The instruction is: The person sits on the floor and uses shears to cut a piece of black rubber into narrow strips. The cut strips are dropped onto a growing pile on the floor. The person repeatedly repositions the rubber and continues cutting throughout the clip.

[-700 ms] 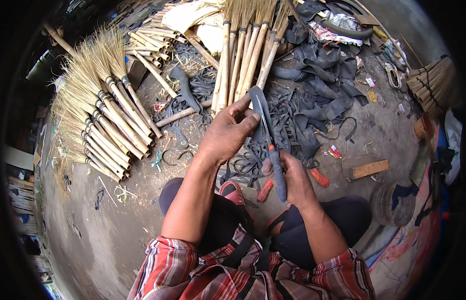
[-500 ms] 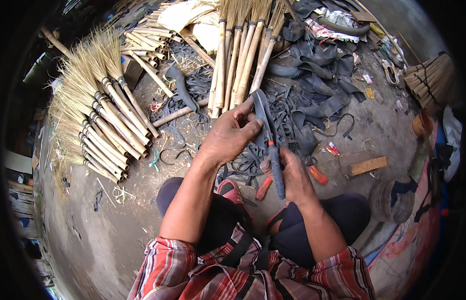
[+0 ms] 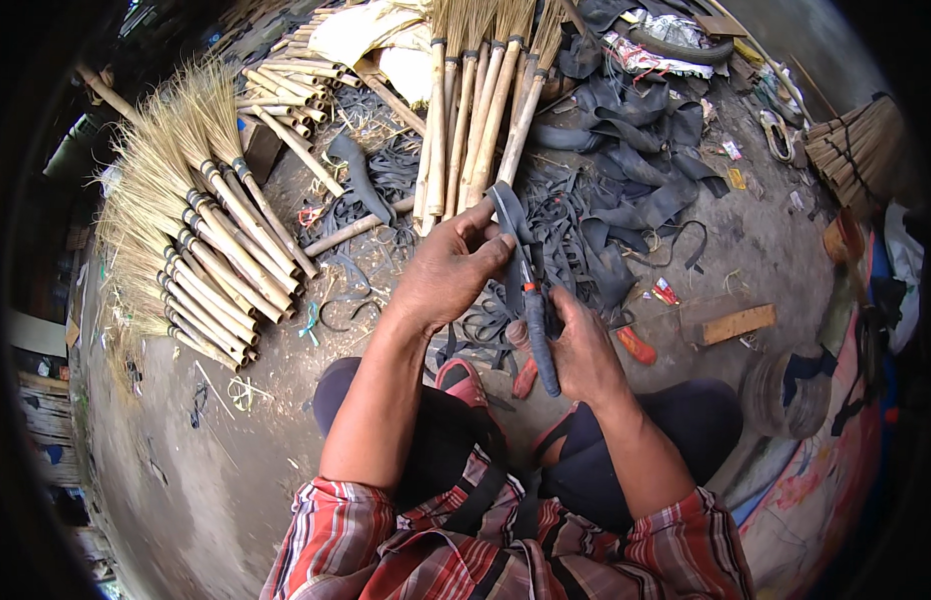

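My left hand [image 3: 451,275] is closed, with thumb and fingers pinching a dark rubber strip [image 3: 510,212] in front of me. My right hand [image 3: 589,352] grips a pair of scissors [image 3: 541,345], its handles wrapped in dark material with a bit of orange near the pivot. The blades point away from me and lie along the rubber; how far they have cut in cannot be made out. Beneath both hands, a tangle of thin rubber strips [image 3: 564,245] covers the ground.
Brooms with bamboo handles [image 3: 236,255] lie in a row at left. More brooms [image 3: 476,120] stand beyond my hands. Rubber sheets [image 3: 636,170] are heaped at far right. A wood block [image 3: 738,325] and a round, banded block [image 3: 786,398] sit to the right.
Both hands, the scissors and the rubber strip have shifted slightly left. Each hand keeps its hold.
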The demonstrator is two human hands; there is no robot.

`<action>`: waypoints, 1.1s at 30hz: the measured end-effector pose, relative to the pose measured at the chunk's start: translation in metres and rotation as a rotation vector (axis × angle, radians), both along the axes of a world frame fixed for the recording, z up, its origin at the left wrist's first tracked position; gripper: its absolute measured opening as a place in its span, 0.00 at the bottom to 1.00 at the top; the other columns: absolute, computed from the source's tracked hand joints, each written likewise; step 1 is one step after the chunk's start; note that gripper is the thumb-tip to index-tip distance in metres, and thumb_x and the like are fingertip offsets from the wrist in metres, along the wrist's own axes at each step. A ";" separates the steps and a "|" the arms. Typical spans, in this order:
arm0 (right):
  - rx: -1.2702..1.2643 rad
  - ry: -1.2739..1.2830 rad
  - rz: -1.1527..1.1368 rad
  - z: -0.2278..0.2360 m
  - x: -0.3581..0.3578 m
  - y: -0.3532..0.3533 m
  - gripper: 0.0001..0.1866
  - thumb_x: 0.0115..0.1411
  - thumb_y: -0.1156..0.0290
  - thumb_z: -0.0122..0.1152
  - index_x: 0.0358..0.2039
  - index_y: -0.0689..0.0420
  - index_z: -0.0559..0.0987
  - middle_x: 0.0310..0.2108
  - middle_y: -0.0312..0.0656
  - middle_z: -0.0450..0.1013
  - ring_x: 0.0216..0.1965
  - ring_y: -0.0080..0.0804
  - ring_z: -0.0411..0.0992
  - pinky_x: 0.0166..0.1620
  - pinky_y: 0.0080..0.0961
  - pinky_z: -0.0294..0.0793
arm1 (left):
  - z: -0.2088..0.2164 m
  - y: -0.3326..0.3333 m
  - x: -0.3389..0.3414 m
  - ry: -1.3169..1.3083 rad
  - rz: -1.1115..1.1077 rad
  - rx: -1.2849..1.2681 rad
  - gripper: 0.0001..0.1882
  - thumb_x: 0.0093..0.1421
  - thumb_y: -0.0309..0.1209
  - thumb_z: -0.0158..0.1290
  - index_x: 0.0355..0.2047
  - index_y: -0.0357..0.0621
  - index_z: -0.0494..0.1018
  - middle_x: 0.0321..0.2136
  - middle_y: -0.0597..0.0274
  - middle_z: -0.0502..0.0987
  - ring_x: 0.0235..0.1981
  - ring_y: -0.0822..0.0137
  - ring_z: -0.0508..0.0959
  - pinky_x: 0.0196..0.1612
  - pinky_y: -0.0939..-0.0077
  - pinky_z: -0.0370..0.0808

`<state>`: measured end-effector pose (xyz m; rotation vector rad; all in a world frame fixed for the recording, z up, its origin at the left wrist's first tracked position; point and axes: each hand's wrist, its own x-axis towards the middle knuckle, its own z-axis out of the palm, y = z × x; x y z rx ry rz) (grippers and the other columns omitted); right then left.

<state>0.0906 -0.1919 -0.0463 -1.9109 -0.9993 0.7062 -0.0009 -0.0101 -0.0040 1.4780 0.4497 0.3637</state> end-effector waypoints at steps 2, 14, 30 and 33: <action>-0.021 0.034 -0.016 0.003 -0.001 0.001 0.10 0.62 0.73 0.69 0.40 0.64 0.78 0.33 0.42 0.82 0.32 0.22 0.77 0.37 0.24 0.75 | 0.002 0.002 0.000 0.021 -0.003 0.003 0.16 0.73 0.26 0.51 0.59 0.37 0.74 0.33 0.75 0.74 0.32 0.81 0.71 0.37 0.83 0.72; 0.125 -0.105 -0.009 0.007 0.000 0.002 0.23 0.58 0.57 0.78 0.32 0.64 0.76 0.21 0.42 0.77 0.19 0.30 0.79 0.26 0.29 0.73 | 0.012 0.004 -0.005 0.059 -0.008 0.077 0.16 0.72 0.27 0.51 0.58 0.39 0.75 0.32 0.77 0.72 0.32 0.81 0.67 0.36 0.85 0.66; 0.151 -0.250 -0.036 0.004 -0.002 0.004 0.28 0.57 0.49 0.77 0.30 0.62 0.76 0.15 0.40 0.75 0.17 0.29 0.77 0.23 0.32 0.71 | 0.005 0.007 -0.006 0.047 -0.003 0.048 0.19 0.73 0.27 0.50 0.63 0.38 0.72 0.35 0.74 0.76 0.33 0.81 0.71 0.37 0.83 0.72; 0.125 -0.299 -0.050 0.009 -0.001 0.003 0.29 0.57 0.47 0.77 0.30 0.62 0.76 0.15 0.40 0.75 0.18 0.31 0.78 0.25 0.32 0.72 | 0.004 0.004 -0.004 0.035 -0.018 0.038 0.18 0.73 0.28 0.50 0.61 0.38 0.73 0.35 0.74 0.76 0.33 0.81 0.71 0.38 0.82 0.72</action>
